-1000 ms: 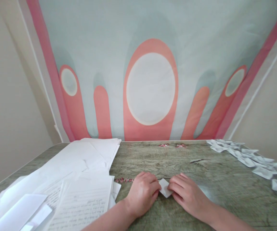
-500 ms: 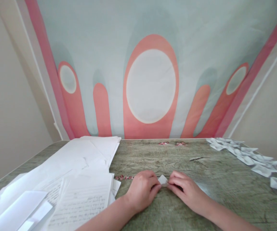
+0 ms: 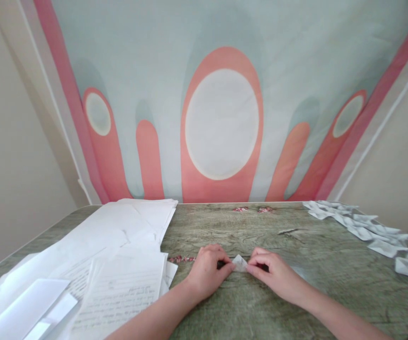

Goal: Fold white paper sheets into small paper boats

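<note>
A small folded piece of white paper with a pointed top sits between my two hands, just above the wood-patterned table. My left hand pinches its left corner between thumb and forefinger. At the opposite corner, the thumb and forefinger of my right hand are closed on the paper. Faint dark marks show on the paper's face. The other fingers of both hands are curled in.
Left of my hands lie stacked white sheets, handwritten pages and folded paper strips. Along the right edge runs a row of folded paper pieces. A patterned backdrop stands behind the table.
Both hands still pinch the folded paper in nearly the same place. My fingers have shifted slightly outward, so more of the paper's face shows, marks included. The view has tilted a little.
</note>
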The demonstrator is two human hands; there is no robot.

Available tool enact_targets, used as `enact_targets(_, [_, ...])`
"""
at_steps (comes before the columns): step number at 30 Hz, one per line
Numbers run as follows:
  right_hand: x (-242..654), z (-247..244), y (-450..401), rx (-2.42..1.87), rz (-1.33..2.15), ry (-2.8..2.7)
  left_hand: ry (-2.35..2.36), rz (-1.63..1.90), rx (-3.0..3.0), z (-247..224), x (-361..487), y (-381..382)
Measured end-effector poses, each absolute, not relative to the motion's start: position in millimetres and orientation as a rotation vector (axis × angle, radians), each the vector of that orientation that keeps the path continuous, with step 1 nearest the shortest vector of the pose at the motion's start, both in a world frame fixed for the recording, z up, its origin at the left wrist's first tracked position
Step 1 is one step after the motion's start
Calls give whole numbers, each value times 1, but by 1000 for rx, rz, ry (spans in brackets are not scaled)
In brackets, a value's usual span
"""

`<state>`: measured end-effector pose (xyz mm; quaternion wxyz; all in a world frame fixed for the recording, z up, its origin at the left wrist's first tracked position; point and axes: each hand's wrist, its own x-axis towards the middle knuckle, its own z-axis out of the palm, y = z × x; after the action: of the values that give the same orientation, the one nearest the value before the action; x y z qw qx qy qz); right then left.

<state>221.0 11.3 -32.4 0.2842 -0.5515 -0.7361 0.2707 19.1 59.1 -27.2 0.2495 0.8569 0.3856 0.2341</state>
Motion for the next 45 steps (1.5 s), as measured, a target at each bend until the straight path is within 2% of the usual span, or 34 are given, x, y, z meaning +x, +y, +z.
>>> enact_targets(16, [221,-38,18,-1653,594,-1945,1237,648,2338,-28,23,59])
enact_targets(29, [217,-39,15,-1679,524,-1929,1092,672,2475,-26,22,53])
enact_targets(45, [215,-40,6,-1573,370,-2034,926,282,2928,-11,24,34])
